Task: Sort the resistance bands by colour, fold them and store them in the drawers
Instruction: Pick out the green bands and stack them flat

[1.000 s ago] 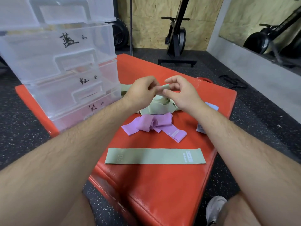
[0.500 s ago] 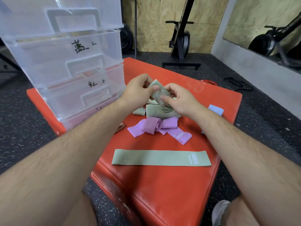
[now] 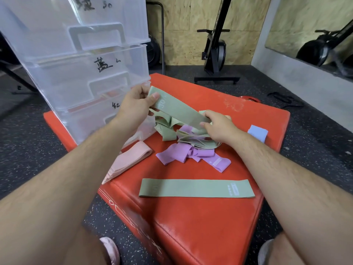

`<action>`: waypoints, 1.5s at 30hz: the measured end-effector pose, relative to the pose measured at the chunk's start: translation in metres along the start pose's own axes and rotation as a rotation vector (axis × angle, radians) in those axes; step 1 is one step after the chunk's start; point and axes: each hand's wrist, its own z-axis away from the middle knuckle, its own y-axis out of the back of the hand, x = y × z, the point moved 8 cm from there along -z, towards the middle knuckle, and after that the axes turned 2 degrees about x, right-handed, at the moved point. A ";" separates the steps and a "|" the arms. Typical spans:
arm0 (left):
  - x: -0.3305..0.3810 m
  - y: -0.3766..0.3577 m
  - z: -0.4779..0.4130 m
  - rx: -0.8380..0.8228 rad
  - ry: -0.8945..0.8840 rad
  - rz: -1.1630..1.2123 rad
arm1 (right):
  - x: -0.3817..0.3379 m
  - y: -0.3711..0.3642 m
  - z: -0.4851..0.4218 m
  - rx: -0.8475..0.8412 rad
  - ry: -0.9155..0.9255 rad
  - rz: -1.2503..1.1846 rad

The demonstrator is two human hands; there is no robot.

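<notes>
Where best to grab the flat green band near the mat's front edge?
Pinch a short end of the flat green band from above, probably the labelled right end. It lies flat and straight on the red mat, apart from the other bands, so its ends lift easiest.

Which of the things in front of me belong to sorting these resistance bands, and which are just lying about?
For the job:
- green band held between left hand and right hand
- flat green band
- green heap
- purple bands
- pink band
- blue band
- clear drawers

Just lying about:
- exercise machine
- black strap on the floor
</notes>
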 end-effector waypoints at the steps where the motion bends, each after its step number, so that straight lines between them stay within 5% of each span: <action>1: -0.002 0.005 0.000 0.015 0.007 -0.005 | -0.001 0.007 0.000 0.037 0.003 -0.009; 8: -0.013 0.032 0.003 0.083 0.068 -0.045 | -0.007 0.051 0.001 0.167 0.044 -0.019; 28: -0.087 0.030 0.083 -0.335 0.373 -0.391 | 0.042 0.049 0.101 -0.455 -0.050 -0.170; 33: -0.095 0.019 0.115 -0.349 0.292 -0.452 | 0.048 0.027 0.125 -0.545 -0.043 -0.032; 40: -0.094 0.012 0.130 -0.374 0.109 -0.790 | 0.055 0.013 0.144 -0.486 -0.011 0.115; 45: -0.105 0.014 0.130 -0.372 0.090 -0.821 | 0.055 0.004 0.155 -0.450 0.022 0.159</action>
